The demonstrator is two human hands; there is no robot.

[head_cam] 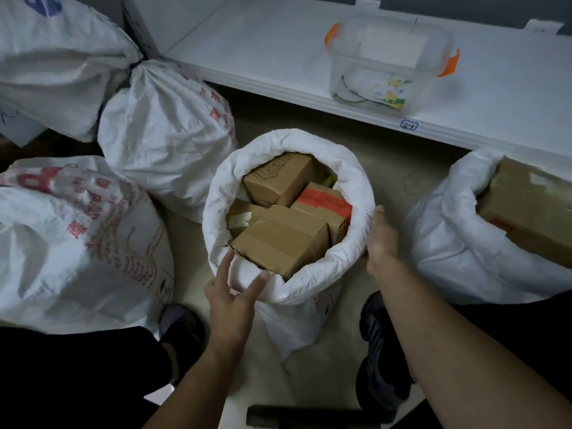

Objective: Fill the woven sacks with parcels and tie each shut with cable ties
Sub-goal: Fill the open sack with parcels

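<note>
An open white woven sack (288,292) stands on the floor in the middle, its rim rolled down. Several cardboard parcels (278,239) fill it, one with an orange label (325,201). My left hand (230,297) is at the sack's near rim with fingers spread and straight, touching the rolled edge. My right hand (382,235) rests against the outer right side of the rim; its fingers curl round the edge, partly hidden. A second open sack (458,243) at the right holds a large cardboard box (526,212).
Three tied, full white sacks with red print sit at the left (77,243) (167,134) (52,57). A white shelf (278,57) runs along the back with a clear plastic tub (390,63) with orange clips. My shoes (377,351) flank the middle sack.
</note>
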